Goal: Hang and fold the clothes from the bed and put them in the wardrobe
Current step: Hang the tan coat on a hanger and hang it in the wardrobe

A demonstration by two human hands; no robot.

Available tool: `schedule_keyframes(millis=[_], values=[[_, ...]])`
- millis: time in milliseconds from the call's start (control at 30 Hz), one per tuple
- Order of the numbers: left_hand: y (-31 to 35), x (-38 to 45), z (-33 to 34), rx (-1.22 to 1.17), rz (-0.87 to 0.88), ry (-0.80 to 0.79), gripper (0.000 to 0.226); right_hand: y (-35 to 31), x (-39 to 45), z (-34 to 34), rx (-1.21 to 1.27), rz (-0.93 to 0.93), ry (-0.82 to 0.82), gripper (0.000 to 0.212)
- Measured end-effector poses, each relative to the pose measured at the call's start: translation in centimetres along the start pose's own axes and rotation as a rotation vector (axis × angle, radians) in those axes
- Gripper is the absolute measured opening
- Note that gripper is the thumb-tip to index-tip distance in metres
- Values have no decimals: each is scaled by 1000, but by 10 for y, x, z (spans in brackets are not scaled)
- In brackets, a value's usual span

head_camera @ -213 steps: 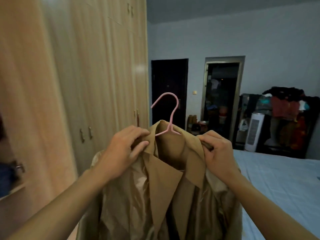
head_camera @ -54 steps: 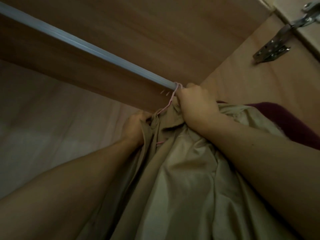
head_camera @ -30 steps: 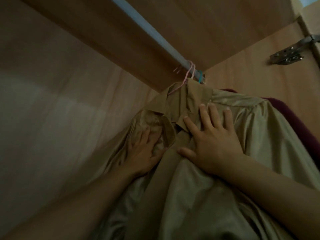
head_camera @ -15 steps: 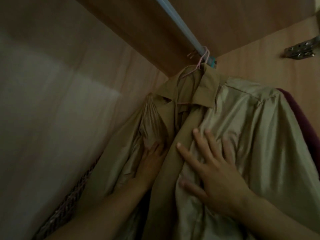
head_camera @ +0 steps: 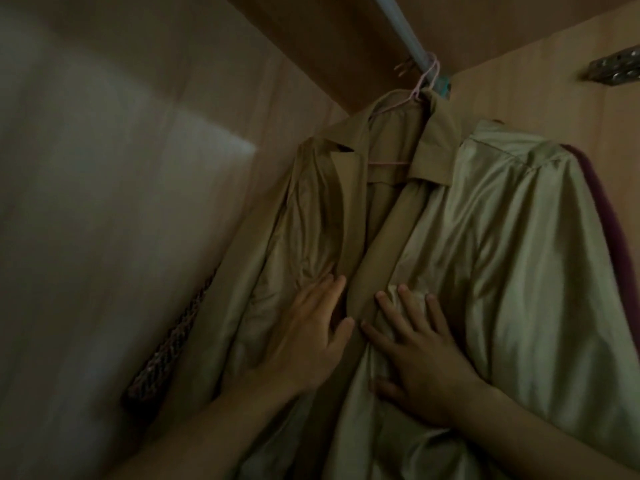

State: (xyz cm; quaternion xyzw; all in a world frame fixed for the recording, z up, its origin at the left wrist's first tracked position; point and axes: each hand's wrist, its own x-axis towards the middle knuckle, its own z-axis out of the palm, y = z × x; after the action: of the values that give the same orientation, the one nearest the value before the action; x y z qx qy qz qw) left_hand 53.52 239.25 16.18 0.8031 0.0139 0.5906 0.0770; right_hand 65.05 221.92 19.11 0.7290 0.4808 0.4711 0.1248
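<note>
A tan coat (head_camera: 502,220) with a shiny lining hangs inside the wardrobe on a pink hanger (head_camera: 424,79). The hanger's hook sits over the grey rail (head_camera: 401,26) near its right end. My left hand (head_camera: 308,337) lies flat on the coat's left front, fingers straight. My right hand (head_camera: 419,355) lies flat on the right front, fingers spread, beside the coat's centre edge. Neither hand grips the cloth.
The wardrobe's back panel (head_camera: 104,168) fills the left. A dark red garment (head_camera: 602,216) hangs behind the coat on the right, against the side wall. A woven brown strap (head_camera: 173,337) hangs to the left of the coat. A metal hinge (head_camera: 613,72) is at upper right.
Since the coat's hanger went onto the rail, both hands have let go and slid down the coat's front, flat on the cloth. My view has tilted lower.
</note>
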Motion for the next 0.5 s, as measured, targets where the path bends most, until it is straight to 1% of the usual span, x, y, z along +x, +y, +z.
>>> schedule_keyframes(millis=[100,167,233,333,500], values=[[-3,-8,9,94,-59,-140,80,-6,-7,-7,9,21,25,80],[-1,-15,15,112,-75,-186,84,-11,-14,-11,10,29,44,79],[6,-24,19,46,-101,-169,87,-15,-20,-14,9,34,40,78],[19,-45,20,-74,-138,-133,84,-21,-31,-18,0,37,7,79],[36,-78,-1,45,-119,-160,83,-35,-51,-38,48,11,-3,79]])
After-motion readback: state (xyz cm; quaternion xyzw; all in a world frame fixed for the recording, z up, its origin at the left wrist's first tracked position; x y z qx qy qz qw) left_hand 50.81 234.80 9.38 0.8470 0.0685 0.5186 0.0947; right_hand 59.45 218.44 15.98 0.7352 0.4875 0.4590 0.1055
